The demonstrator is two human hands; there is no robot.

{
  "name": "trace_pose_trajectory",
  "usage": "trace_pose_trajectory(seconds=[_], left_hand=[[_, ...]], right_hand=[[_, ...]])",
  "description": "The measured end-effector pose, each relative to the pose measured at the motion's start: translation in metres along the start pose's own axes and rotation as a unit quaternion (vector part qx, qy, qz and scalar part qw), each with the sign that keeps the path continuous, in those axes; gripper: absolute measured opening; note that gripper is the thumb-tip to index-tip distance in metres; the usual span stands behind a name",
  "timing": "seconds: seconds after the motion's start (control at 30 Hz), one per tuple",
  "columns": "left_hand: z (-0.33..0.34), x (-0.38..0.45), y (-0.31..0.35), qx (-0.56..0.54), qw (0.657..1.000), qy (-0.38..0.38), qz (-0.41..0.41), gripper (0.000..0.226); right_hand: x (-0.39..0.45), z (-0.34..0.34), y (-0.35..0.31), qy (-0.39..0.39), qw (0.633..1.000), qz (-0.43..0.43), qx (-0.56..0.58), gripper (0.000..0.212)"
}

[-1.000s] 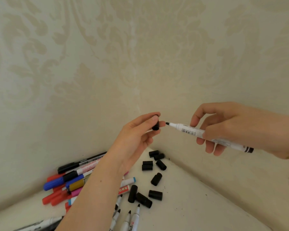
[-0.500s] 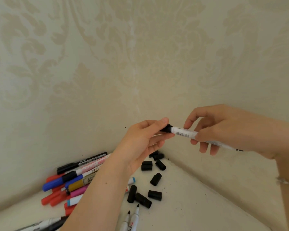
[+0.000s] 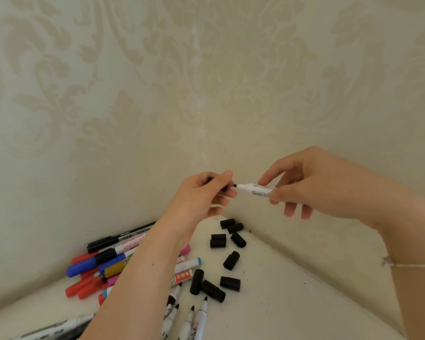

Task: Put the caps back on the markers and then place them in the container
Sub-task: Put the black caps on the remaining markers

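Pulled apart again: left fingers (image 3: 227, 176) pinch black cap (image 3: 224, 188); right fingers (image 3: 275, 193) grip white marker (image 3: 254, 188).

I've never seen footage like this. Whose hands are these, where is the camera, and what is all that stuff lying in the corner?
There is no machine here: a person wears a wide-angle camera on the head, looking forward and down at their own two hands. The right hand holds a white marker with its dark tip bare, pointing at the left hand, which pinches a black cap, mostly hidden by the fingers. Below, on a pale surface in a wallpapered corner, lie loose black caps, a heap of coloured markers and some uncapped white markers. No container is in view.
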State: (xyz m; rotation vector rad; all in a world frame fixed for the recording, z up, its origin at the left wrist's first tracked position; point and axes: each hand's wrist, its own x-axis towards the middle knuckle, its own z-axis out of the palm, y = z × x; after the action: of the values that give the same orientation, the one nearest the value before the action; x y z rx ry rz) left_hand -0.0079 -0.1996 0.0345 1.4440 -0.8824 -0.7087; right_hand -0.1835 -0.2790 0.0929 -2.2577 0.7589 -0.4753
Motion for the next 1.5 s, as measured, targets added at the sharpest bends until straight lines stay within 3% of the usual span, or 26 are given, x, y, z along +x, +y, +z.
trace_pose_trajectory(seconds=[0.07, 0.23, 0.3, 0.47, 0.63, 0.93, 1.37, 1.43, 1.5], left_hand=[[-0.011, 0.004, -0.011, 0.014, 0.999, 0.035, -0.027, 0.028], [-0.007, 0.008, -0.041, 0.218, 0.972, -0.019, -0.080, 0.010], [-0.003, 0.009, -0.046, 0.183, 0.978, -0.044, -0.093, 0.011], [-0.006, 0.008, -0.027, -0.086, 0.990, -0.047, -0.104, 0.025], [-0.003, 0.005, -0.013, -0.152, 0.981, -0.068, -0.102, 0.023], [0.004, 0.001, -0.007, -0.097, 0.988, -0.105, -0.051, 0.013], [-0.002, 0.002, -0.009, -0.160, 0.977, -0.134, -0.053, 0.017], [-0.013, 0.001, -0.006, -0.143, 0.982, -0.118, -0.042, 0.019], [-0.026, 0.001, -0.006, -0.058, 0.996, -0.059, -0.029, 0.016]], right_hand=[[0.001, -0.002, 0.004, 0.017, 1.000, 0.019, -0.010, 0.018], [0.003, -0.004, 0.008, 0.025, 0.999, 0.037, -0.012, 0.018], [0.004, -0.003, 0.008, 0.018, 0.999, 0.039, -0.011, 0.018], [0.002, -0.006, 0.008, -0.004, 0.999, 0.032, 0.003, 0.017], [0.000, -0.003, 0.002, -0.036, 0.999, 0.022, 0.013, 0.018], [0.003, 0.005, -0.001, -0.045, 0.999, 0.015, 0.002, 0.019], [0.007, 0.007, 0.004, -0.069, 0.996, 0.017, 0.047, 0.015], [0.004, 0.002, 0.005, -0.067, 0.997, 0.020, 0.042, 0.015], [0.002, -0.005, 0.008, -0.044, 0.998, 0.028, 0.032, 0.016]])
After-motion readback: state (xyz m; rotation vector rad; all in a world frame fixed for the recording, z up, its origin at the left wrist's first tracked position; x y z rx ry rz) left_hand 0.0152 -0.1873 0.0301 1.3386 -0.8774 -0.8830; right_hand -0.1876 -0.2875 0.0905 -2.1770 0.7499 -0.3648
